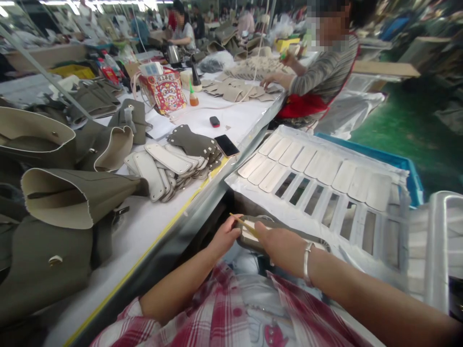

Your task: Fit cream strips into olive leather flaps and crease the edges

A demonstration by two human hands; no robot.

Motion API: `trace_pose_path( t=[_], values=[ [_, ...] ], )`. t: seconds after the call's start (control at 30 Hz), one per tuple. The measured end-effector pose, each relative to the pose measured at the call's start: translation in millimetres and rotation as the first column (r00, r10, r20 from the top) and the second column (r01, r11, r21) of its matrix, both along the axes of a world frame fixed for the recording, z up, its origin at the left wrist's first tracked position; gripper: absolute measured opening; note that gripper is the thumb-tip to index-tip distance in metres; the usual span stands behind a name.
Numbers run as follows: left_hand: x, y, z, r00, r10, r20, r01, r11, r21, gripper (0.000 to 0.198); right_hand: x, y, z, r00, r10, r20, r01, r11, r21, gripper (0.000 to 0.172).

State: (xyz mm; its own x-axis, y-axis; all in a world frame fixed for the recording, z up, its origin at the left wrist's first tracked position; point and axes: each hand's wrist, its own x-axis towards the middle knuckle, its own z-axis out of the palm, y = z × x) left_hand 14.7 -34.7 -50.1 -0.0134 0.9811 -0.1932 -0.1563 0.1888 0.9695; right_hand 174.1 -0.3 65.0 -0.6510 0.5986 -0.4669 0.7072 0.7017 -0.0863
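Just in front of my body, a long grey-brown piece with rounded ends and a white inner face [249, 242] is held low beside the table edge. My left hand [224, 237] grips its left end, thumb and fingers closed on the rim. In my right hand [277, 243] is a thin yellowish stick [243, 222], pinched in closed fingers and slanting over the piece toward my left thumb. The stick's working end is too small to make out. My right forearm covers part of the piece's right side.
To the right, a white slatted rack [327, 219] carries rows of pale strips [316, 161]. On the table lie stacked pale strips [168, 159], a phone [226, 145] and grey-brown bag bodies [58, 197]. A co-worker [321, 72] sits across, near a blue crate [415, 180].
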Motion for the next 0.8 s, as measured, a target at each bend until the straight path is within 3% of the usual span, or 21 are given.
trace_pose_path(
  t=[0.07, 0.13, 0.2, 0.27, 0.37, 0.43, 0.57, 0.63, 0.67, 0.73, 0.8],
  values=[
    [0, 1, 3.1, 0.999, 0.021, -0.024, -0.022, 1.0, -0.022, 0.049, -5, -1, 1.7, 1.0, 0.012, 0.026, -0.012, 1.0, 0.013, 0.047],
    [0, 1, 5.6, 1.0, 0.002, -0.029, -0.003, 0.999, -0.038, 0.05, 0, -4, -1.2, 0.998, -0.059, -0.001, 0.059, 0.998, -0.015, 0.042],
    [0, 0, 6.3, 0.999, -0.044, -0.02, 0.044, 0.999, -0.022, 0.051, 15, -6, -7.3, 0.979, -0.175, -0.104, 0.165, 0.981, -0.102, 0.031],
    [-1, -1, 5.5, 0.997, -0.074, -0.001, 0.074, 0.997, -0.009, 0.051, 36, -8, -13.4, 0.914, -0.332, -0.233, 0.269, 0.926, -0.267, 0.023],
    [1, 1, 5.1, 0.997, -0.038, 0.072, 0.044, 0.996, -0.081, 0.046, 67, -11, -16.0, 0.698, -0.619, -0.361, 0.374, 0.744, -0.554, 0.022],
    [4, 4, 6.8, 0.991, 0.012, 0.13, 0.011, 0.986, -0.168, 0.042, 78, -10, -12.1, 0.532, -0.737, -0.416, 0.403, 0.653, -0.641, 0.025],
    [5, 11, 9.9, 0.981, 0.052, 0.188, -0.003, 0.968, -0.252, 0.039, 67, 0, -4.2, 0.32, -0.789, -0.525, 0.364, 0.614, -0.7, 0.031],
    [2, 13, 8.3, 0.981, 0.032, 0.191, 0.019, 0.966, -0.259, 0.038, 51, 6, -6.3, 0.232, -0.832, -0.503, 0.31, 0.554, -0.773, 0.03],
    [0, 14, 6.8, 0.98, 0.016, 0.197, 0.036, 0.966, -0.257, 0.039, 42, 9, -8.6, 0.24, -0.852, -0.466, 0.311, 0.522, -0.794, 0.03],
    [-5, 16, 3.0, 0.977, -0.016, 0.214, 0.068, 0.969, -0.239, 0.041, 29, 12, -13.2, 0.376, -0.848, -0.374, 0.373, 0.507, -0.777, 0.029],
    [-8, 18, -0.4, 0.973, -0.035, 0.228, 0.089, 0.969, -0.229, 0.043, 24, 13, -14.6, 0.58, -0.758, -0.299, 0.421, 0.593, -0.687, 0.027]
  ],
)
